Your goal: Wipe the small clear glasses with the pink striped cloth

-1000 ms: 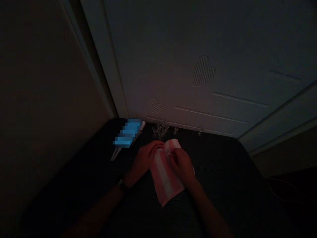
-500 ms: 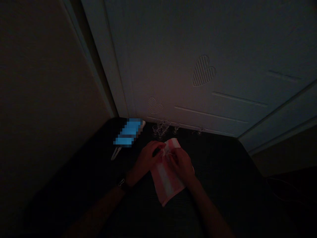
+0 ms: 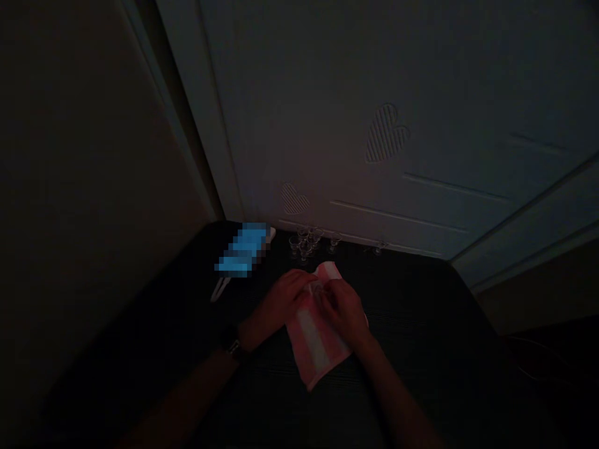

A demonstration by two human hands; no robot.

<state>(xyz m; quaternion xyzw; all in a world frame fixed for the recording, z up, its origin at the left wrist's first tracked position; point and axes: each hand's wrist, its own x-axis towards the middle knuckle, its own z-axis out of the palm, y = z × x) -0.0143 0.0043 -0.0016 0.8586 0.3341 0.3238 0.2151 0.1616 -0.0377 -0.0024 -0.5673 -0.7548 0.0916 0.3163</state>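
A pink and white striped cloth (image 3: pixel 319 340) lies on the dark table (image 3: pixel 253 393), under and between my hands. My left hand (image 3: pixel 287 294), with a dark watch on its wrist, is closed at the cloth's upper left part. On the right, my right hand (image 3: pixel 345 307) is closed too, its fingers bent inward over the cloth. Between the fingertips there is something small, pale and clear-looking; dimness hides its exact shape. Beyond the cloth stand several small stemmed glasses (image 3: pixel 305 243), close together.
A phone-like device (image 3: pixel 244 249) with a bright blurred blue screen lies at the back left, a white cable (image 3: pixel 219 289) beside it. Single small glasses (image 3: pixel 334 243) stand right of the group. A pale panel with hearts (image 3: pixel 355 187) rises behind the table.
My left hand's fingers have come closer together and moved slightly right over the cloth, closing the gap by the thumb. My right hand has barely moved.
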